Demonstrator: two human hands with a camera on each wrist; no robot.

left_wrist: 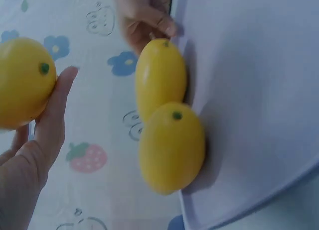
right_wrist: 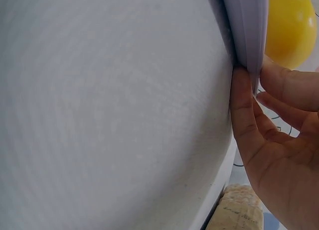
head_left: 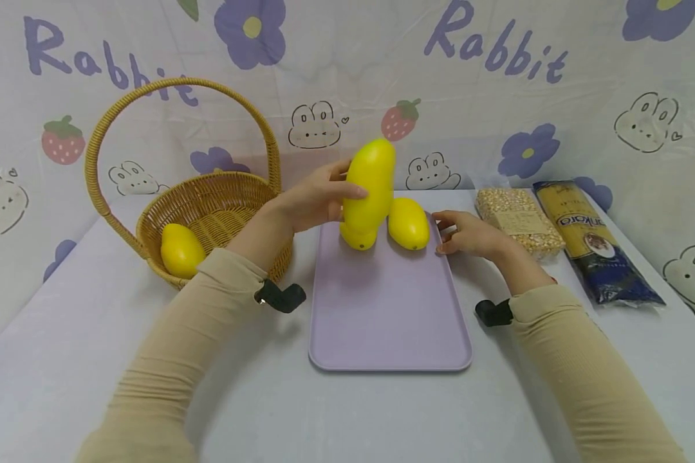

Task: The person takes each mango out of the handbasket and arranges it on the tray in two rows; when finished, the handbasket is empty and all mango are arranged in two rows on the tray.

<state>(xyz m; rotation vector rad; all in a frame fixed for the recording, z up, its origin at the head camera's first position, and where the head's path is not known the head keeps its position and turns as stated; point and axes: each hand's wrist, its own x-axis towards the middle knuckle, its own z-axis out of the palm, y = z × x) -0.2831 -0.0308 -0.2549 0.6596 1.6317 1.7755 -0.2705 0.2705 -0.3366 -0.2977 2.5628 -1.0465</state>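
Observation:
My left hand (head_left: 315,196) grips a yellow mango (head_left: 373,180) and holds it up over the far end of the lilac tray (head_left: 388,321). In the left wrist view that held mango (left_wrist: 22,83) shows its green stem spot. Two more mangoes lie on the tray's far end: one (head_left: 359,240) partly hidden behind the held mango, the other (head_left: 408,224) close to the right rim. At the tray's far right edge, my right hand (head_left: 469,233) pinches the rim (right_wrist: 249,36) between thumb and fingers, as the right wrist view shows.
A wicker basket (head_left: 260,186) with a tall handle stands left of the tray, holding another mango (head_left: 182,252). To the right lie a clear bag of corn kernels (head_left: 518,218) and a dark blue and gold packet (head_left: 599,244). A printed cloth (head_left: 347,71) hangs behind the table.

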